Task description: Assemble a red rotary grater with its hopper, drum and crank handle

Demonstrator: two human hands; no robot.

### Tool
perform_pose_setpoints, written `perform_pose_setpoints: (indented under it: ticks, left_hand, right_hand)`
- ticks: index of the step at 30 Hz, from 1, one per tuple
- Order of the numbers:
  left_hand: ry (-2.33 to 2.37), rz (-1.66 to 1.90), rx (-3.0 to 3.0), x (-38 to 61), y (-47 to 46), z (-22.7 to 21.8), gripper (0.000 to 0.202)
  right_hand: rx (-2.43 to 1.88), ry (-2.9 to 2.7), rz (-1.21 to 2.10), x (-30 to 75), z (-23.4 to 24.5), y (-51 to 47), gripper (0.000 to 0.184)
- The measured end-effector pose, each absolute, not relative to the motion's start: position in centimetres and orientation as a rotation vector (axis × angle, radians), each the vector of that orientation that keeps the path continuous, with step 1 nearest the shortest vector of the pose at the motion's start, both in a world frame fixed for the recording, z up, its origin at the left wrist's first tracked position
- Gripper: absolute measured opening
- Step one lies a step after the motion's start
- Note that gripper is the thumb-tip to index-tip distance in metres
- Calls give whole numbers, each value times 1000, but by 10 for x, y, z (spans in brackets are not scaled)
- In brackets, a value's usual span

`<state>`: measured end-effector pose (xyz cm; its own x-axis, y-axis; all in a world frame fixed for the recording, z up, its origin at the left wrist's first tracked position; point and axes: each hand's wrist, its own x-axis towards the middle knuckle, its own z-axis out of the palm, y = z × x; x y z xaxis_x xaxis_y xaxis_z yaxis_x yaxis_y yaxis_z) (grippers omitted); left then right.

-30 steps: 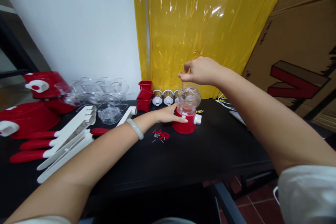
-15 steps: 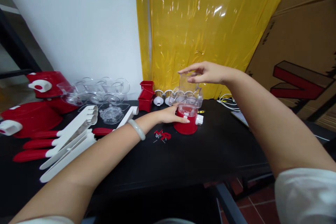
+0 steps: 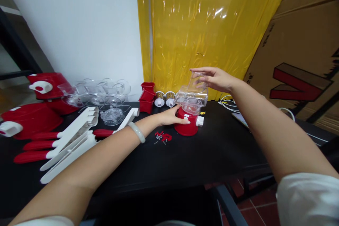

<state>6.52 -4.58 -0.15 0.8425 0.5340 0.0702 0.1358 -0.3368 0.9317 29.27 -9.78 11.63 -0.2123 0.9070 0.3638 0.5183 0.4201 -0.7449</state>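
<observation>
My left hand (image 3: pixel 173 116), with a pale bangle on its wrist, is closed round the left side of a red round base (image 3: pixel 187 127) that has a white knob (image 3: pixel 200 121) on its right. On top of the base sits a clear plastic grater housing (image 3: pixel 194 97), tilted to the right. Its upright feed chute is gripped at the upper rim by my right hand (image 3: pixel 214 78), thumb and fingers round it. Just left of the base lie small red plastic parts (image 3: pixel 166 136) and several metal pins or screws (image 3: pixel 159 137).
Behind the base stand grater drums (image 3: pixel 159 99) and stacked red hoppers (image 3: pixel 147 97). Clear housings (image 3: pixel 102 91), white crank arms with red handles (image 3: pixel 74 127) and red bases (image 3: pixel 34 120) fill the left. White cables (image 3: pixel 229 102) and a flat device (image 3: pixel 242 120) lie at right.
My right hand has moved right, and the clear housing has tipped to the right with it. My left hand stays on the red base, which has hardly shifted.
</observation>
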Motion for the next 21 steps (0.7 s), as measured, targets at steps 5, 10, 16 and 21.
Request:
perform_pose_setpoints:
  ticks: [5, 10, 16, 21]
  left_hand:
    - [592, 516, 1914, 64, -46, -3, 91]
    - [619, 636, 2015, 50, -49, 4, 101]
    - [558, 846, 1770, 31, -81, 23, 72]
    - [408, 956, 1317, 21, -101, 31, 60]
  right_hand:
    - [-1206, -1773, 447, 313, 112, -99, 54]
    - [-1247, -1595, 165, 319, 111, -106, 53]
    - [-1089, -1346, 227, 264, 85, -115, 47]
    - [-1066, -1409, 99, 210, 33, -108, 54]
